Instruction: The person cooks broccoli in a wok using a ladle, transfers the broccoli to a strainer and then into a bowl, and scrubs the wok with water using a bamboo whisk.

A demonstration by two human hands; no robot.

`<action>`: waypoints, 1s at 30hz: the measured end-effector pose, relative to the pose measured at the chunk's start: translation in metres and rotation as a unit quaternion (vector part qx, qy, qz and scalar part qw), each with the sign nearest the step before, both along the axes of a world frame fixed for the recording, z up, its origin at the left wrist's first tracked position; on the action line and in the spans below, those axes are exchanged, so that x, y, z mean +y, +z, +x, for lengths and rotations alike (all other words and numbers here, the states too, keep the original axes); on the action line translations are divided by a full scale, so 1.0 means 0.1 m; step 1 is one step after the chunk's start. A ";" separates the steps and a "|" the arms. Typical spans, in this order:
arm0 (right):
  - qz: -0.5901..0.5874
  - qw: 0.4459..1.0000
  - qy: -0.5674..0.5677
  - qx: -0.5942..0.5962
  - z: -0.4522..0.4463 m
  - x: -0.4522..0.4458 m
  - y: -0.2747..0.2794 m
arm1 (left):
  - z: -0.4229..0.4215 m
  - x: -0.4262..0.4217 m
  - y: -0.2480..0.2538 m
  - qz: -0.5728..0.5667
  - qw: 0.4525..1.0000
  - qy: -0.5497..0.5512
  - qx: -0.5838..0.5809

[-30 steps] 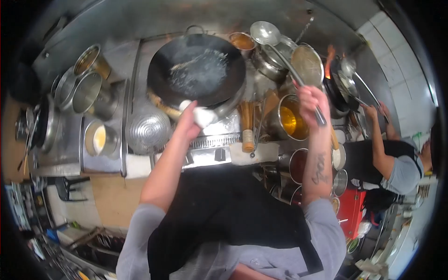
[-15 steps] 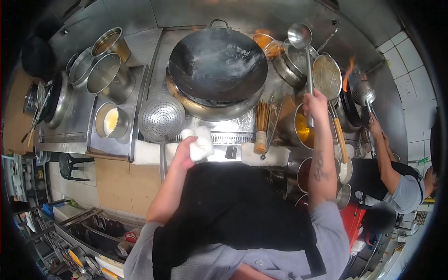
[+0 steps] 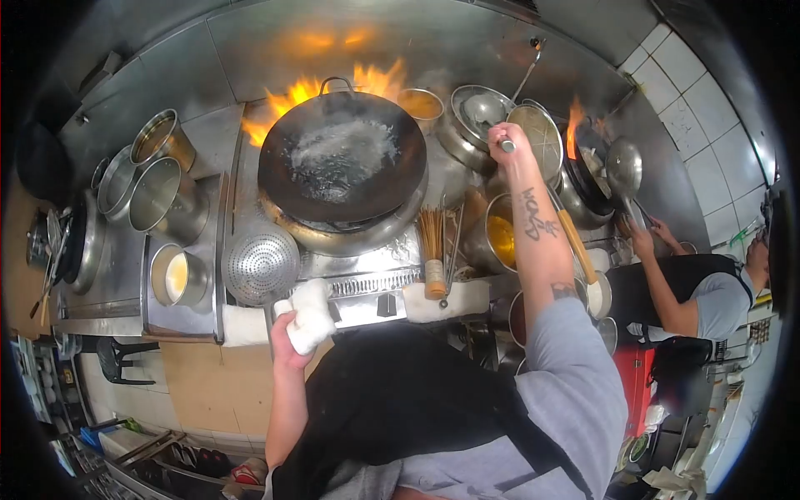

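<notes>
My right hand (image 3: 510, 143) grips the handle end of a ladle, its bowl (image 3: 485, 109) down in the metal pot (image 3: 460, 143) at the back right. Folded white cloth (image 3: 312, 317) is held in my left hand (image 3: 287, 340) at the stove's front edge. Ahead of me a black wok (image 3: 283, 179) sits on the burner ring, with bubbling liquid (image 3: 342, 158) and steam inside. A round perforated strainer (image 3: 260, 268) lies left of the burner, just beyond the cloth. Beside my right forearm are a wire skimmer (image 3: 540, 142) and a pot of yellow oil (image 3: 501, 237).
Tall flames (image 3: 292, 100) rise behind the wok. A bamboo brush (image 3: 433, 250) stands at the front ledge. Several steel pots (image 3: 167, 200) are on the left. At right a co-worker (image 3: 708, 292) holds a skimmer (image 3: 624, 167) near another flaming wok (image 3: 587, 192).
My right hand has lowered the ladle from raised upright into the pot. Flames have flared behind the wok. My view has shifted, and the cloth sits lower and further left in it.
</notes>
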State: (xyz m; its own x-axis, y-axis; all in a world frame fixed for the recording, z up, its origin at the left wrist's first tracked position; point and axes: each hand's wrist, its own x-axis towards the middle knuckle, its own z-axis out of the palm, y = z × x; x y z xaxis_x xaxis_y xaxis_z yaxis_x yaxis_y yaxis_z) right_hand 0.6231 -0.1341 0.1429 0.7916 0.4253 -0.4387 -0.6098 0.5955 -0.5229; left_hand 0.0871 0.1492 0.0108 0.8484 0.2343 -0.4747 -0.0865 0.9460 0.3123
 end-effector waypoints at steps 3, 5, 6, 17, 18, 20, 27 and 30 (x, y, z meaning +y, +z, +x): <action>0.050 0.998 0.044 -0.016 -0.25 -0.16 0.26 | 0.14 -0.01 -0.09 0.016 0.999 -0.031 0.005; 0.107 0.991 0.075 -0.002 -0.54 -0.22 0.48 | 0.30 0.01 -0.12 0.013 0.999 -0.048 -0.004; 0.141 0.986 0.091 0.019 -0.71 -0.25 0.57 | 0.38 0.01 -0.12 0.010 0.998 -0.055 -0.008; 0.291 0.921 0.194 0.170 -2.73 -0.14 0.82 | 0.63 0.00 -0.03 -0.031 0.999 -0.043 0.001; 0.303 0.913 0.213 0.172 -2.80 -0.05 0.74 | 0.63 -0.02 -0.07 -0.028 0.999 -0.040 0.004; 0.319 0.897 0.226 0.208 -2.78 0.12 0.54 | 0.57 -0.03 -0.12 -0.034 0.999 -0.042 0.002; -0.301 0.903 0.270 -0.148 -3.21 0.49 -0.20 | 0.29 -0.10 -0.16 -0.054 0.998 -0.021 -0.034; -0.319 0.869 0.323 -0.197 -3.22 0.42 0.04 | 0.24 -0.14 -0.09 -0.046 0.999 -0.010 -0.019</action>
